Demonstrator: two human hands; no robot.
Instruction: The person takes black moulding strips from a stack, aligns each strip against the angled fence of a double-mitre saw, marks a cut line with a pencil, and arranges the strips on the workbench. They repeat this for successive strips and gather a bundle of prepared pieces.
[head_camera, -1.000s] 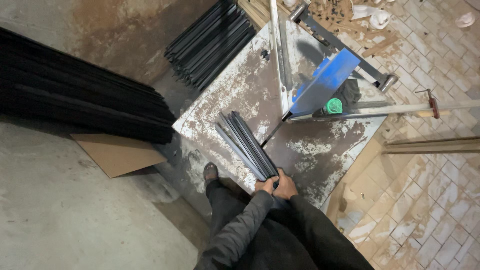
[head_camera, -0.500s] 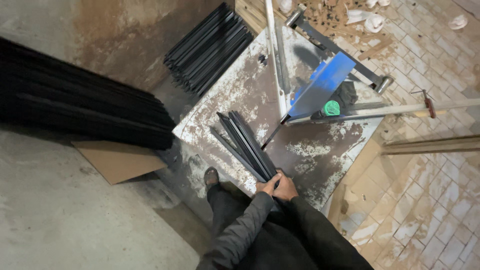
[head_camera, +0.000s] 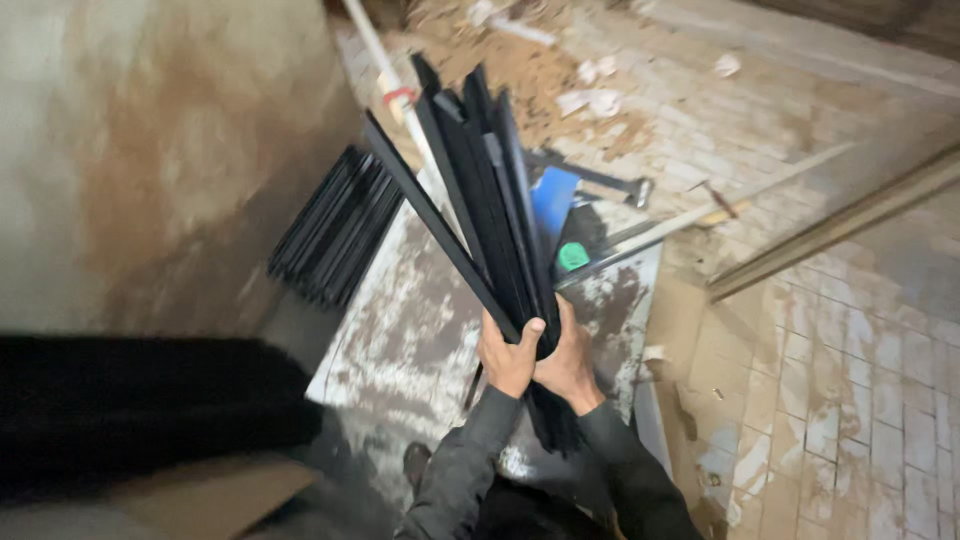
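Note:
Both my hands grip one bundle of several long black metal strips (head_camera: 478, 190), raised off the worn white table (head_camera: 400, 330) and pointing away and up. My left hand (head_camera: 508, 357) wraps the bundle from the left. My right hand (head_camera: 567, 362) closes on it from the right, touching the left hand. The strips fan apart at their far ends, and their near ends drop down between my grey sleeves.
A second pile of black strips (head_camera: 335, 225) lies beyond the table's left edge. A blue machine part (head_camera: 553, 200) and a green cap (head_camera: 573, 257) sit at the table's far end. A large dark stack (head_camera: 140, 410) fills the left. Tiled floor (head_camera: 850, 380) spreads right, with a pale rail (head_camera: 830, 230).
The bundle lay flat on the table with my hands at its near end; now both hands have lifted it up in front of me, and the view has swung closer.

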